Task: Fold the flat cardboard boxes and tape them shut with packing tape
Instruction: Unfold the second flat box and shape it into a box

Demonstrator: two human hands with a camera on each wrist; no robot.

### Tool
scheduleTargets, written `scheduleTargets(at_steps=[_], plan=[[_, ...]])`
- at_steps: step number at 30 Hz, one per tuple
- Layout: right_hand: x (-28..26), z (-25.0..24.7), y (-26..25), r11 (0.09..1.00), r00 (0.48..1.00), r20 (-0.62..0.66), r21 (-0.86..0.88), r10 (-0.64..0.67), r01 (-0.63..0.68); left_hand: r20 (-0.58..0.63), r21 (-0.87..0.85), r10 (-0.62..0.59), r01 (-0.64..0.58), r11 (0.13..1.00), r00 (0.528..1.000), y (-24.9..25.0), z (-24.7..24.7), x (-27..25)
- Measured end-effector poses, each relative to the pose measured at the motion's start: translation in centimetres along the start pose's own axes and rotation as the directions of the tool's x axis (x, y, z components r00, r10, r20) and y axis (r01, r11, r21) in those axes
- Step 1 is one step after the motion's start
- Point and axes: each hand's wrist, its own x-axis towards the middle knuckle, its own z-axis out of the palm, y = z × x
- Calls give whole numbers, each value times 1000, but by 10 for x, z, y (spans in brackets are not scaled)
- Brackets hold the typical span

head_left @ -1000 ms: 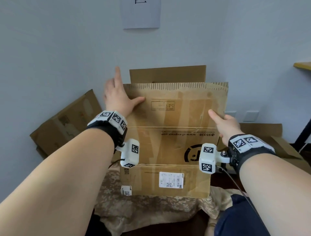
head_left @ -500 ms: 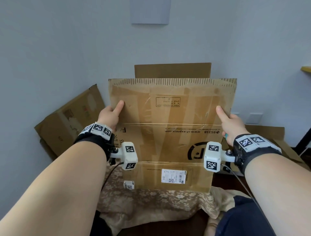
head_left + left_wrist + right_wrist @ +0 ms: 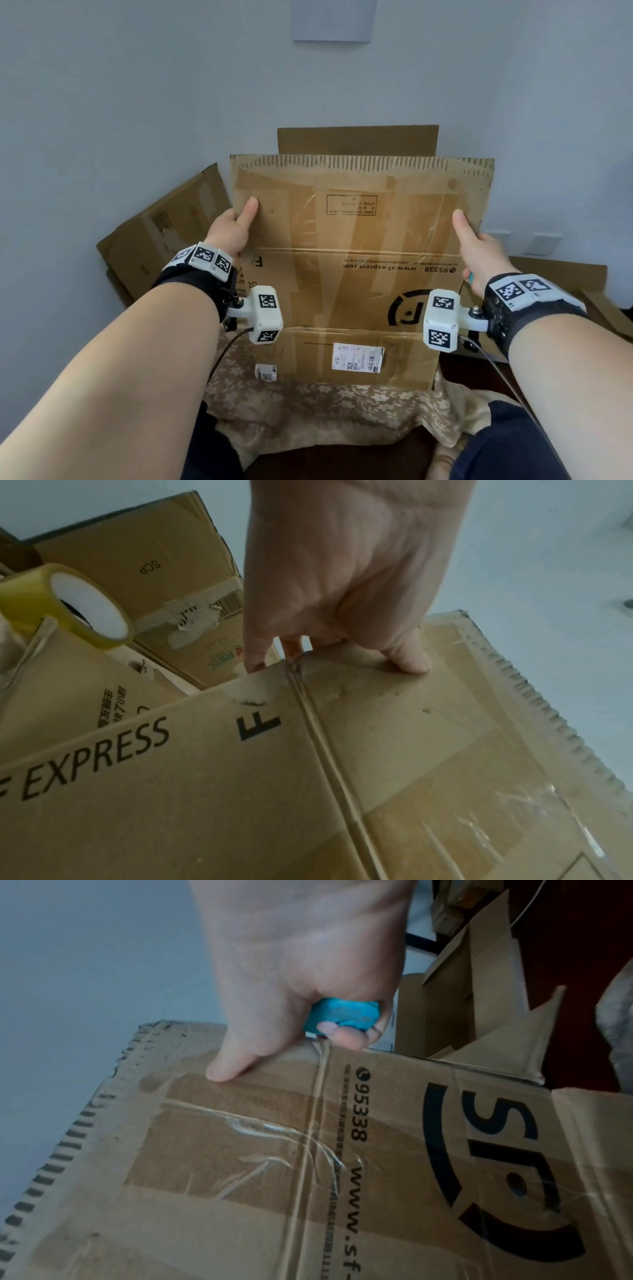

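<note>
**Flattened box held upright by both side edges**

Out beyond the left hand, a taped-up cardboard carton leans against the wall, and the left wrist view shows a roll of yellowish packing tape just beside that hand, sitting on other cardboard.

The left hand grips the left edge of the flat cardboard box: its thumb lies pressed on the near face just above the upper crease, and its fingers curl round the edge to the back.

Between the two hands the box stands upright with its printed face toward the person (the lettering reads upside down from the head view). Old clear tape streaks cross the panel, a white label sits on the bottom flap, and the lower edge rests on a floral cloth.

The right hand pinches the right edge at the same height, thumb on the near face, fingers wrapped behind. Tucked in its curled fingers is a small blue object; what it is cannot be told.

Past the right hand lie more opened cardboard pieces.
</note>
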Motion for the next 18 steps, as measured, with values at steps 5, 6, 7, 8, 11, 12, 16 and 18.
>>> scheduleTargets(at_steps=[5, 6, 7, 8, 11, 12, 16, 18], plan=[[5, -8, 17, 997, 998, 11, -34, 64, -63, 36, 54, 7, -9, 999, 999, 1, 14, -6], [8, -8, 18, 997, 998, 12, -34, 69, -68, 37, 79, 0, -2, 997, 999, 2, 16, -6], [10, -8, 18, 997, 998, 9, -42, 69, -69, 31, 114, -15, 11, 993, 999, 0, 17, -4], [12, -7, 19, 996, 998, 0, -53, 66, -66, 19, 149, -25, 22, 989, 1000, -4, 19, 2], [20, -4, 25, 994, 999, -39, -106, 0, -4, -32, 257, -48, 54, 965, 998, -12, 26, 12], [23, -2, 27, 991, 998, -60, -135, -27, 19, -53, 292, -41, 55, 955, 998, -13, 30, 16], [35, 1, 37, 972, 993, -113, -232, -44, 17, -89, 453, -30, 67, 889, 996, -17, 45, 27], [38, 3, 38, 958, 993, -113, -285, -46, 12, -69, 487, -51, 78, 870, 996, -22, 46, 37]])
